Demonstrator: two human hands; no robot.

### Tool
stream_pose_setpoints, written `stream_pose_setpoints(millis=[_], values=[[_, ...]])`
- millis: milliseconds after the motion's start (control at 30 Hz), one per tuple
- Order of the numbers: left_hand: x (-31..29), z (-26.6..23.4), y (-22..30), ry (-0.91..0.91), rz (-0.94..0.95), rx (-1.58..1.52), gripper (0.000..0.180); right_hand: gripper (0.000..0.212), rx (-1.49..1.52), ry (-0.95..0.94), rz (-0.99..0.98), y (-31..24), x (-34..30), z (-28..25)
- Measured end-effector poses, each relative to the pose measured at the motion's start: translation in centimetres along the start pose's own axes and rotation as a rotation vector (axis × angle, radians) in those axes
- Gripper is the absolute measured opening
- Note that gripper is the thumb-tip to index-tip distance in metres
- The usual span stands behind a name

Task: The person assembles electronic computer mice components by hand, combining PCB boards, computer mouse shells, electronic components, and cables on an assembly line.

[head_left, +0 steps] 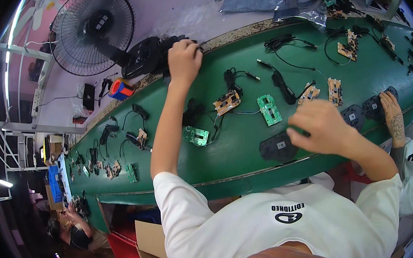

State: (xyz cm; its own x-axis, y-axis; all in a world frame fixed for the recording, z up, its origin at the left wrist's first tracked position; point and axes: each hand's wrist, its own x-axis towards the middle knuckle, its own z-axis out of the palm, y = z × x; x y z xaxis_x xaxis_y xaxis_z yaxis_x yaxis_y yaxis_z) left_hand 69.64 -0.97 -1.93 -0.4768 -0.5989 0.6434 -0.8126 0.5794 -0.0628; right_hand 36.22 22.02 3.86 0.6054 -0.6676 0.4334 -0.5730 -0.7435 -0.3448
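In the head view, the left hand (184, 61) is at the far edge of the desk (232, 169), its fingers bent over a pile of black parts (159, 57) beside the fan (96, 29); whether that grip has closed on a piece, I cannot tell. The right hand (322, 129) is half curled at the near side, and its inside is hidden, so I cannot tell if it holds anything. Just left of it lies the dark plate (269, 148), long axis roughly along the near edge, its right end partly behind the hand; contact is unclear. The green circuit board (269, 110) lies just beyond the plate, long axis pointing away from the person, far end leaning left. The right hand is nearer to both; the left is well apart.
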Motion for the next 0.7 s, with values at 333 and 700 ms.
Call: stream_pose_setpoints(millis=[333,700], values=[[-8.1,-14.6,10.9,0.134,-0.831,-1.109,0.046,0.024,-0.168,-0.266,0.053,11.3,18.7,3.3],[-20.7,-17.0,19.2,-0.21,-0.801,-0.45,0.038,0.017,-0.397,-0.397,-0.107,23.0,27.9,17.5]])
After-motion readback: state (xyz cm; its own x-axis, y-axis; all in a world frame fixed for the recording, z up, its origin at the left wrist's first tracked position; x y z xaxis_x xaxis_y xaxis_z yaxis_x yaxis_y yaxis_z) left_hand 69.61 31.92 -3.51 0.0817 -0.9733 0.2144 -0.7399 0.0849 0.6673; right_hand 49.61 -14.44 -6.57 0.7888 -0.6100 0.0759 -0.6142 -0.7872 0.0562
